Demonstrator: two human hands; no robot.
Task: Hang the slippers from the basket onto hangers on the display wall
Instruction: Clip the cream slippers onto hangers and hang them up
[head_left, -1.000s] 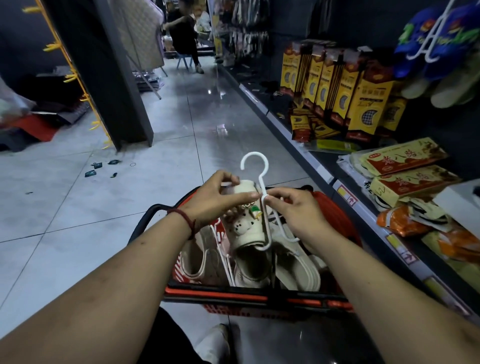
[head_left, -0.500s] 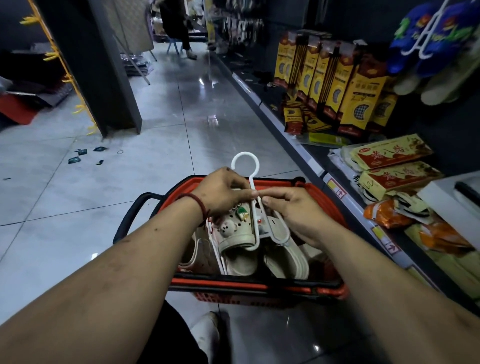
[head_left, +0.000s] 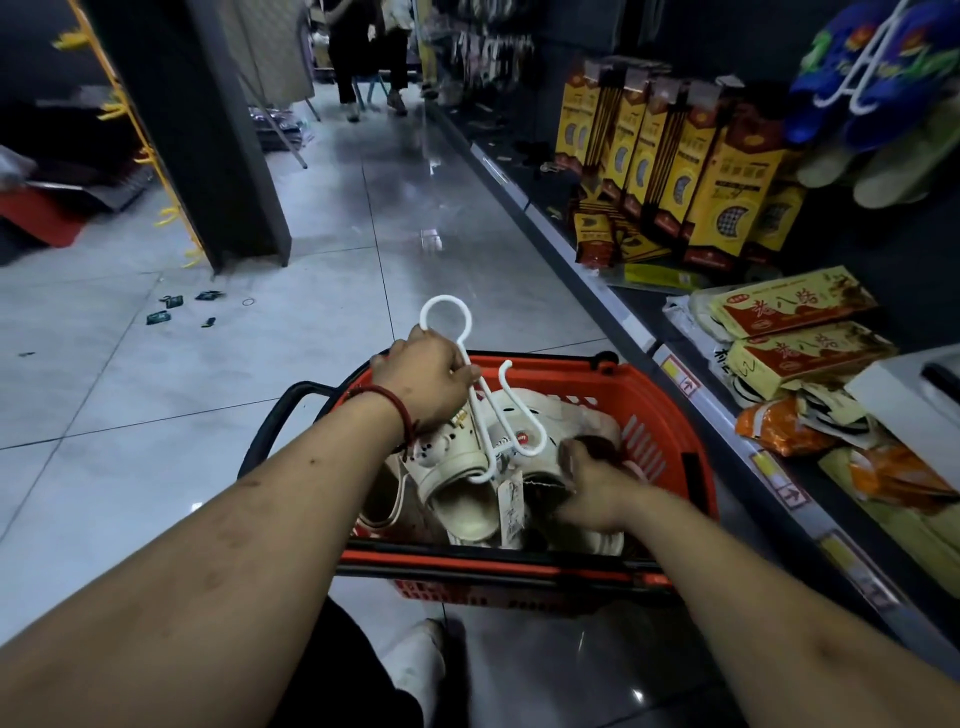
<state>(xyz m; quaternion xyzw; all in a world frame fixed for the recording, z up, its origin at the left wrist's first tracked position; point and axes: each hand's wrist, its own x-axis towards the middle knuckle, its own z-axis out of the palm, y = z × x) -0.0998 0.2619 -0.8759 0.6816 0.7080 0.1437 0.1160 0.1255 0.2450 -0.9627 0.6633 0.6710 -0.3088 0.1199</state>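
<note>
A red basket (head_left: 657, 410) sits on the floor in front of me, holding several cream slippers. My left hand (head_left: 428, 382) grips a white plastic hanger (head_left: 447, 312) by its neck above the basket. One cream slipper (head_left: 457, 483) with small charms hangs on the hanger's left prong, a paper tag dangling beside it. The right prong is bare. My right hand (head_left: 592, 483) is down inside the basket, fingers curled around another cream slipper (head_left: 582, 426) lying there.
A dark shelf (head_left: 644, 338) runs along the right with yellow boxes (head_left: 675, 176) and packets (head_left: 789, 332). Blue slippers on a white hanger (head_left: 872, 78) hang on the wall at the upper right. A dark pillar (head_left: 208, 145) stands at the left; people stand far down the aisle.
My right hand has let go of the hanger and dropped into the basket onto another slipper. My left hand moved from the slipper up to the hanger's neck.
</note>
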